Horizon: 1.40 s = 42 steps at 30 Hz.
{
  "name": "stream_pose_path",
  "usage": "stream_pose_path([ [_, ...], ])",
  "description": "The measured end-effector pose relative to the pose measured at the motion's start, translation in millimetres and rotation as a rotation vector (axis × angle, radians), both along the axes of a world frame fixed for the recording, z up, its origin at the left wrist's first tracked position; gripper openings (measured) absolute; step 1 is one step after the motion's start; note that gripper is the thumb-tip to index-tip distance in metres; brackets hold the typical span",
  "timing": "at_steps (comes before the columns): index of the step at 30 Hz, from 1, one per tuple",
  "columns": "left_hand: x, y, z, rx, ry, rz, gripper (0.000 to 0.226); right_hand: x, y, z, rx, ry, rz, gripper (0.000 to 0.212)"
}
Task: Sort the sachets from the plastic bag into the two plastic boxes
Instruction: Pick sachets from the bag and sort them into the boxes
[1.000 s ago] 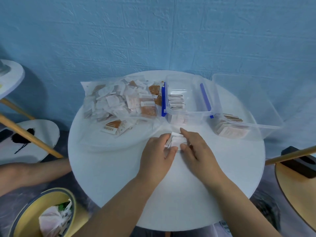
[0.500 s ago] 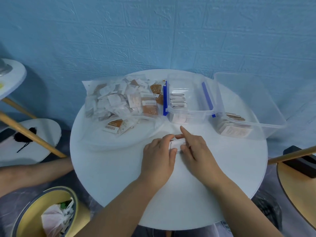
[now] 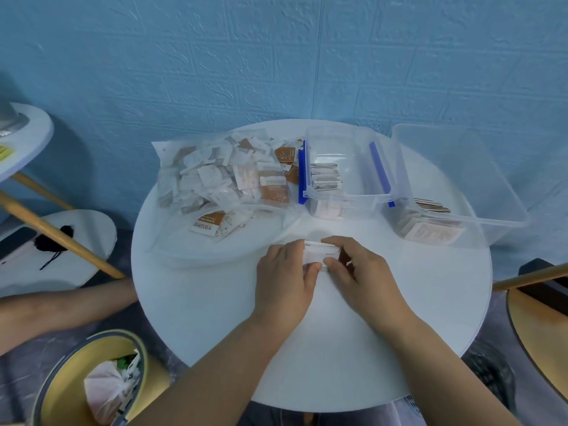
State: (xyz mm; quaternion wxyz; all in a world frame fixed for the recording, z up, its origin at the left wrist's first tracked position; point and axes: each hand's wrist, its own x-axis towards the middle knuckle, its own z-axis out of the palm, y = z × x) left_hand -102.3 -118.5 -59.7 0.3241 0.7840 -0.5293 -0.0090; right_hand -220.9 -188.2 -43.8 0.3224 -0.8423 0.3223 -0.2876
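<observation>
A small stack of white sachets (image 3: 319, 253) lies on the round white table (image 3: 215, 302), pinched from both sides by my left hand (image 3: 285, 272) and my right hand (image 3: 359, 269). Behind them to the left, a clear plastic bag (image 3: 215, 179) holds several white and brown sachets, and a brown-and-white sachet (image 3: 210, 224) lies at its mouth. The plastic box with blue clips (image 3: 350, 167) holds a row of sachets. To its right, the larger clear box (image 3: 461, 186) holds a stack of pale sachets (image 3: 427, 229).
The blue wall stands right behind the table. A yellow bin (image 3: 76, 379) with rubbish sits on the floor at lower left. Another person's forearm (image 3: 61, 305) reaches in from the left. A wooden stool (image 3: 544, 327) stands at right, and a white side table (image 3: 21, 136) at left.
Both hands have closed in on the white sachets, squaring them into a tighter stack. My right index finger, earlier pointing forward, has curled over the stack's far edge.
</observation>
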Motion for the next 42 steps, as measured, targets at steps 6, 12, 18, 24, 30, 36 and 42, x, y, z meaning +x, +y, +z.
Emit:
stream_pose_path([
  [6,1.3,2.6,7.0,-0.054,0.072,-0.046,0.023,-0.6,-5.5,6.6,-0.023,0.030,0.048,0.017],
  [12,12.9,-19.7,40.8,-0.116,0.065,-0.081,0.034,4.5,-34.3,45.2,-0.130,0.019,0.114,0.017],
  [18,34.1,-74.6,68.5,-0.273,-0.022,-0.058,0.022,27.4,-88.2,90.8,-0.204,0.031,0.132,0.014],
  [24,45.6,-95.8,33.7,-0.174,0.184,-0.057,0.072,54.4,-157.7,84.0,-0.085,0.129,0.017,0.012],
  [30,43.0,-93.7,14.4,-0.183,0.423,-0.113,0.088,84.9,-197.7,80.3,0.017,0.230,-0.063,0.017],
  [36,40.2,-93.2,12.7,-0.219,0.359,-0.070,0.086,106.5,-204.2,59.7,0.177,0.333,-0.050,0.015],
  [42,40.4,-94.0,10.2,-0.224,0.354,-0.062,0.086,105.7,-204.2,55.2,0.337,0.321,0.028,0.008],
])
